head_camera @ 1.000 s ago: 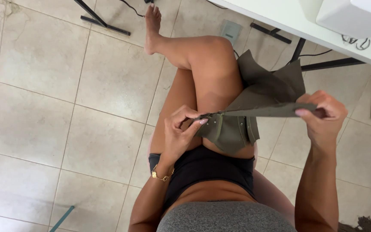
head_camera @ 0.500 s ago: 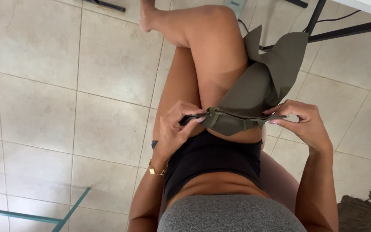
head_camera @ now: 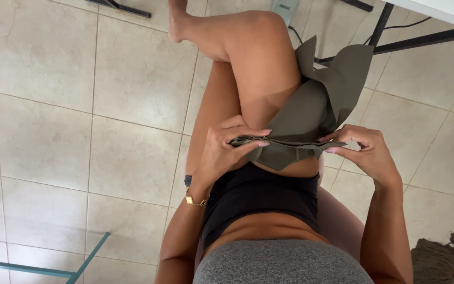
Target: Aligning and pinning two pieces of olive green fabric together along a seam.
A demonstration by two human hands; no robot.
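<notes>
An olive-green garment [head_camera: 316,110] lies folded over my raised thigh, its loose end spread toward the upper right. My left hand [head_camera: 227,147], with a gold bracelet at the wrist, pinches the left end of the garment's folded edge between thumb and fingers. My right hand [head_camera: 366,150] pinches the right end of the same edge. The edge runs nearly level between the two hands, just above my lap.
I sit over a beige tiled floor [head_camera: 80,105]. Black table legs [head_camera: 395,31] and a cable stand at the upper right under a white tabletop. A teal metal frame [head_camera: 43,265] shows at the lower left, a mop head [head_camera: 442,260] at the lower right.
My right hand has come in toward the left, shortening the stretched edge. The cloth has bunched higher on my thigh, and the view has dropped lower.
</notes>
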